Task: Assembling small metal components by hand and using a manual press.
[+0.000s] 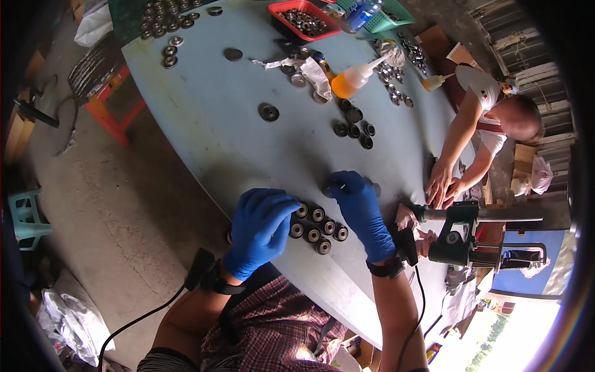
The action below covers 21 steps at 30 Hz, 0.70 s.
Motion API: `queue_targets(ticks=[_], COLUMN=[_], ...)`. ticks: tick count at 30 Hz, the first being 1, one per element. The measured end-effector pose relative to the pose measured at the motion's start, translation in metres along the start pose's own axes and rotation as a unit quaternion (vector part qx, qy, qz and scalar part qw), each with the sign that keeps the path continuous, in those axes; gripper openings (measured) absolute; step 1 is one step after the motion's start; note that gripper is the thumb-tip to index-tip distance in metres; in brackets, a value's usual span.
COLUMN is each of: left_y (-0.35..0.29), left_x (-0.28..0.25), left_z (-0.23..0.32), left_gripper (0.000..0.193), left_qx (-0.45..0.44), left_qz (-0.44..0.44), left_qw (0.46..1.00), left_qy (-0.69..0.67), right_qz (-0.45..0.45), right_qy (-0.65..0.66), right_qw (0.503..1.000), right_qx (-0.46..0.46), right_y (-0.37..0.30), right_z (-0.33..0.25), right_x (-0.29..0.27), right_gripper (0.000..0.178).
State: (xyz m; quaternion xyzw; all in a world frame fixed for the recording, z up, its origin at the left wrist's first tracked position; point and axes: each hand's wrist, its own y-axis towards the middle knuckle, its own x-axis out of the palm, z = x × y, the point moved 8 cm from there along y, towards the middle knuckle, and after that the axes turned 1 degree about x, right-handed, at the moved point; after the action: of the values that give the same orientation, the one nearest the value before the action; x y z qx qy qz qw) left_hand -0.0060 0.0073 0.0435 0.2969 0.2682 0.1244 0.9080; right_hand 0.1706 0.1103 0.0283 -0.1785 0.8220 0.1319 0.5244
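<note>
Both my hands wear blue gloves. My left hand [263,226] hangs at the near table edge, fingers curled and pressed together, tips beside the nearest of several ball bearings [329,227] set in a tight group. Whether it grips anything is hidden. Just beyond that group, my right hand [354,197] is pinched, with a small white bit showing at its fingers. A dark round part [328,189] lies at its fingertips, partly covered; I cannot make out what is held. Another grey disc [374,188] shows past the right hand's far side.
A green hand press [455,235] stands at the right. Across from me a person's hands [443,186] work on the table [217,136]. Farther off are dark wheels [354,130], an orange-liquid squeeze bottle [353,79], a rag [316,77] and a red basket [304,22] of metal parts.
</note>
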Motion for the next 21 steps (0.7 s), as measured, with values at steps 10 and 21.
queue_targets(ticks=[10, 21], left_y=[0.0, 0.0], left_x=[-0.002, -0.001], left_z=[-0.001, -0.005], left_gripper=[0.025, 0.026], left_qx=[0.009, -0.007], left_qz=[0.001, -0.005], left_qw=[1.0, 1.0], left_qy=[-0.003, -0.024], right_qz=[0.022, -0.019], right_qy=[-0.107, -0.031], right_qw=[0.98, 0.997], right_qx=[-0.164, -0.062], right_y=[-0.018, -0.036], right_z=[-0.046, -0.06], right_x=[-0.01, -0.004], right_gripper=[0.02, 0.022])
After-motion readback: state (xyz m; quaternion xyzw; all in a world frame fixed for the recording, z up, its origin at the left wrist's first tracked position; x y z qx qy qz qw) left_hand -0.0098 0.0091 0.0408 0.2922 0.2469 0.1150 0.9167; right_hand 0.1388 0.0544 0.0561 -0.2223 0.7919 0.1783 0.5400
